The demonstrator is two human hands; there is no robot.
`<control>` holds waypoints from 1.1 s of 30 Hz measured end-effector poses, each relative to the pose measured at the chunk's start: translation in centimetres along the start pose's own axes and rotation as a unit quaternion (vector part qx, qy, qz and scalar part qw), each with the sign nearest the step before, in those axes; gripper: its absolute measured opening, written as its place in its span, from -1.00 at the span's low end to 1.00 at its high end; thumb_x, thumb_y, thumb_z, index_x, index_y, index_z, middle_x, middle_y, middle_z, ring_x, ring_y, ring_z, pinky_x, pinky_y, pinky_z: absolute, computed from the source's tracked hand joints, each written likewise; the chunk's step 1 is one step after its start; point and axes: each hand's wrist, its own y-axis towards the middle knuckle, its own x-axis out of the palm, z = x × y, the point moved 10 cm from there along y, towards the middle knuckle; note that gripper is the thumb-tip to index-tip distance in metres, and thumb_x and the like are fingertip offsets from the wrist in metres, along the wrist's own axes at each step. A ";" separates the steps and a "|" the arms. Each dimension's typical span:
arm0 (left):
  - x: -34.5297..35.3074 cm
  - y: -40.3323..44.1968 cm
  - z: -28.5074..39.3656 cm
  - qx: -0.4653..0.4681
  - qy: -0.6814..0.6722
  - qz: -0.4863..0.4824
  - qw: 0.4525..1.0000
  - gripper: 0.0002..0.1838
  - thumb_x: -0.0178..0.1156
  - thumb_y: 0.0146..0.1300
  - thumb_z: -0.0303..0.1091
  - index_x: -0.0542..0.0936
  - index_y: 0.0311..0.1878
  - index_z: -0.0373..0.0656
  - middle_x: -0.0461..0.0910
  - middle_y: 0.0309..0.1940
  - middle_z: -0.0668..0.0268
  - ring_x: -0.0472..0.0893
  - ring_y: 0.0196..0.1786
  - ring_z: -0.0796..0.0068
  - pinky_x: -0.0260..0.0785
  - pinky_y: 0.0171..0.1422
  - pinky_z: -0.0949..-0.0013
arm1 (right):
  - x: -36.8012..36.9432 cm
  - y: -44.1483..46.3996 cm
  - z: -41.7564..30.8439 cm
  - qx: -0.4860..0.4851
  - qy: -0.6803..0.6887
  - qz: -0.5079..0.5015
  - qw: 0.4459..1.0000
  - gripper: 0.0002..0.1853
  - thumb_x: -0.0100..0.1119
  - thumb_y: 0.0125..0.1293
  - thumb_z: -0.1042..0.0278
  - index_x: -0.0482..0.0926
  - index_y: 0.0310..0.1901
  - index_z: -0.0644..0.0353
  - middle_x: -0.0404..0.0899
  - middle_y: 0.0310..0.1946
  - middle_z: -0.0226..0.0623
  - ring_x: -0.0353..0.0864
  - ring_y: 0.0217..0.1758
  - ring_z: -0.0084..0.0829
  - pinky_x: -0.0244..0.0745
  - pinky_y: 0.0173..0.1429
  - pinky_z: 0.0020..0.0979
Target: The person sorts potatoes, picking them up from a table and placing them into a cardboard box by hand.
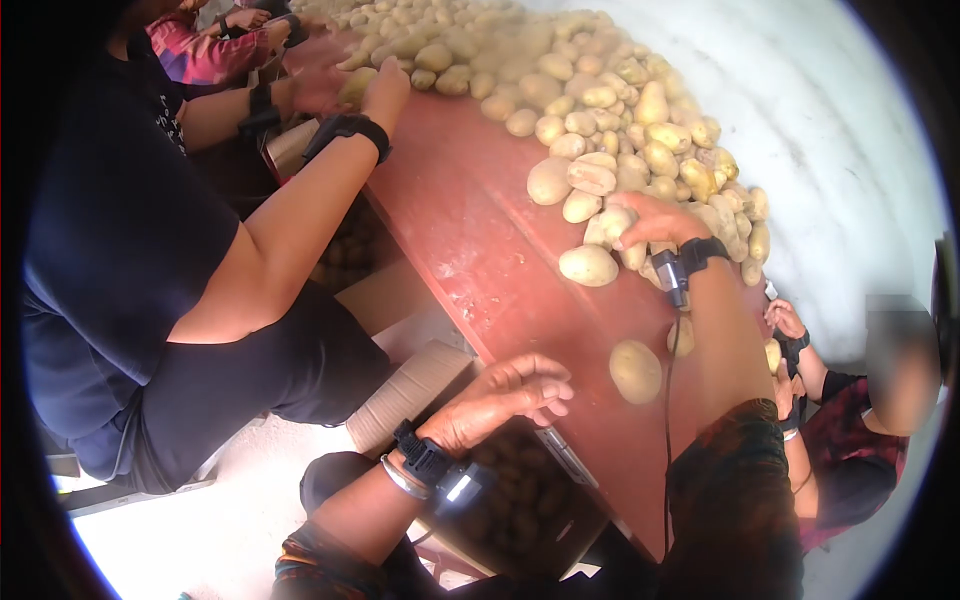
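My left hand (505, 395) hovers over the near edge of the red table (470, 230), fingers slightly curled and apart, with nothing in it. My right hand (655, 218) reaches to the near side of the potato pile (600, 100), its fingers bent around a potato (608, 227). A large potato (588, 266) lies just left of that hand, and another (635, 372) rests on the table between my arms. A third potato (682, 336) is partly behind my right forearm. Both my wrists wear black straps with small devices.
A co-worker in dark clothes (130, 230) sits at the left, hands near the pile; another person's patterned sleeve (205, 50) shows beyond. At the right a person (850, 440) has hands at the table edge. Below the table are a cardboard flap (410, 390) and a container of potatoes.
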 end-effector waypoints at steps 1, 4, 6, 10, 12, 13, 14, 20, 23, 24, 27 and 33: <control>-0.1 0.0 0.2 0.003 -0.005 -0.004 1.000 -0.62 0.11 0.27 -0.29 0.40 0.07 -0.30 0.54 -0.10 0.14 0.57 -0.08 0.37 0.44 -0.01 0.35 | 0.0 -1.2 -2.6 0.051 -0.083 -0.028 0.995 -0.20 0.37 -0.14 0.17 0.32 0.21 0.21 0.36 0.17 -0.12 0.30 0.26 -0.28 0.22 0.25 -0.37; -0.4 0.1 0.7 0.004 -0.008 -0.004 1.000 -0.61 0.11 0.26 -0.27 0.40 0.08 -0.29 0.54 -0.09 0.14 0.56 -0.07 0.37 0.43 0.00 0.34 | -0.7 -0.1 -4.5 0.072 -0.133 -0.048 0.987 -0.32 0.33 -0.10 0.01 0.49 0.05 0.25 0.48 0.05 -0.09 0.41 0.16 -0.25 0.29 0.18 -0.38; -0.9 0.3 0.9 0.005 -0.006 0.003 1.000 -0.61 0.11 0.26 -0.27 0.40 0.08 -0.29 0.53 -0.08 0.14 0.56 -0.06 0.37 0.43 0.01 0.34 | -3.6 1.6 -5.7 0.091 -0.173 0.064 0.979 -0.31 0.28 -0.05 -0.12 0.50 0.03 0.25 0.46 0.07 -0.04 0.40 0.17 -0.20 0.28 0.18 -0.32; -1.4 0.6 1.1 0.011 -0.016 -0.005 1.000 -0.60 0.12 0.25 -0.26 0.40 0.09 -0.27 0.53 -0.07 0.15 0.55 -0.04 0.36 0.41 0.02 0.33 | -3.0 6.5 -5.6 0.005 -0.162 0.136 0.977 -0.23 0.26 -0.05 -0.19 0.46 0.09 0.25 0.44 0.10 -0.02 0.36 0.22 -0.15 0.23 0.25 -0.28; -1.7 0.7 1.1 0.004 -0.013 0.002 1.000 -0.59 0.13 0.25 -0.26 0.40 0.09 -0.27 0.53 -0.07 0.16 0.55 -0.04 0.35 0.41 0.02 0.33 | -1.3 7.7 -4.1 0.041 -0.161 0.089 0.982 -0.14 0.29 -0.10 -0.22 0.39 0.17 0.24 0.34 0.19 0.00 0.28 0.29 -0.15 0.18 0.32 -0.25; -1.8 0.8 1.1 0.005 -0.018 0.002 1.000 -0.59 0.14 0.24 -0.26 0.40 0.09 -0.27 0.53 -0.07 0.16 0.55 -0.04 0.36 0.41 0.01 0.33 | -1.1 7.9 -3.3 0.078 -0.176 0.077 0.978 -0.09 0.29 -0.05 -0.21 0.27 0.27 0.21 0.20 0.28 -0.04 0.21 0.34 -0.19 0.15 0.35 -0.35; -1.9 0.9 1.0 0.006 -0.023 0.002 1.000 -0.58 0.15 0.23 -0.25 0.40 0.09 -0.27 0.53 -0.07 0.17 0.55 -0.04 0.36 0.41 0.00 0.33 | -1.0 8.1 -3.2 0.079 -0.176 0.074 0.978 -0.09 0.29 -0.05 -0.21 0.27 0.27 0.21 0.20 0.28 -0.04 0.21 0.34 -0.19 0.15 0.35 -0.35; -1.5 1.0 0.9 0.016 -0.022 -0.012 1.000 -0.57 0.17 0.21 -0.26 0.41 0.08 -0.28 0.53 -0.08 0.16 0.56 -0.05 0.35 0.43 -0.01 0.32 | 1.2 6.5 -3.6 0.071 -0.113 0.018 0.991 -0.14 0.29 -0.02 -0.11 0.26 0.27 0.22 0.36 0.15 -0.06 0.31 0.27 -0.27 0.20 0.29 -0.40; -1.4 0.7 1.5 0.011 0.006 0.001 1.000 -0.58 0.16 0.22 -0.26 0.41 0.07 -0.29 0.53 -0.08 0.16 0.57 -0.06 0.35 0.44 -0.01 0.33 | 2.1 4.1 -5.3 0.037 -0.097 0.034 0.994 -0.24 0.28 -0.08 -0.21 0.44 0.01 0.29 0.41 0.05 -0.03 0.42 0.11 -0.22 0.33 0.13 -0.28; -1.2 0.7 1.6 0.010 0.006 -0.008 1.000 -0.58 0.16 0.22 -0.26 0.41 0.07 -0.29 0.53 -0.08 0.16 0.57 -0.06 0.35 0.44 -0.01 0.33 | 2.9 3.1 -5.9 0.021 -0.063 0.031 0.997 -0.25 0.28 -0.07 -0.21 0.43 0.00 0.30 0.42 0.02 -0.01 0.43 0.08 -0.21 0.34 0.10 -0.27; -1.2 0.6 1.6 0.023 0.007 -0.001 1.000 -0.60 0.12 0.24 -0.25 0.41 0.07 -0.29 0.54 -0.09 0.14 0.58 -0.07 0.35 0.45 -0.01 0.34 | 4.5 0.1 -6.9 -0.003 0.005 0.034 0.999 -0.25 0.26 -0.05 -0.21 0.43 -0.02 0.32 0.45 -0.04 0.03 0.45 0.04 -0.19 0.36 0.05 -0.24; -0.5 0.2 1.2 0.016 0.019 -0.005 1.000 -0.62 0.10 0.27 -0.25 0.42 0.05 -0.30 0.54 -0.10 0.14 0.58 -0.08 0.36 0.45 -0.02 0.34 | 4.7 -4.2 -6.6 0.041 -0.205 0.130 0.969 -0.20 0.17 0.02 -0.28 0.38 0.13 0.24 0.29 0.14 0.16 0.35 0.18 0.00 0.30 0.18 -0.18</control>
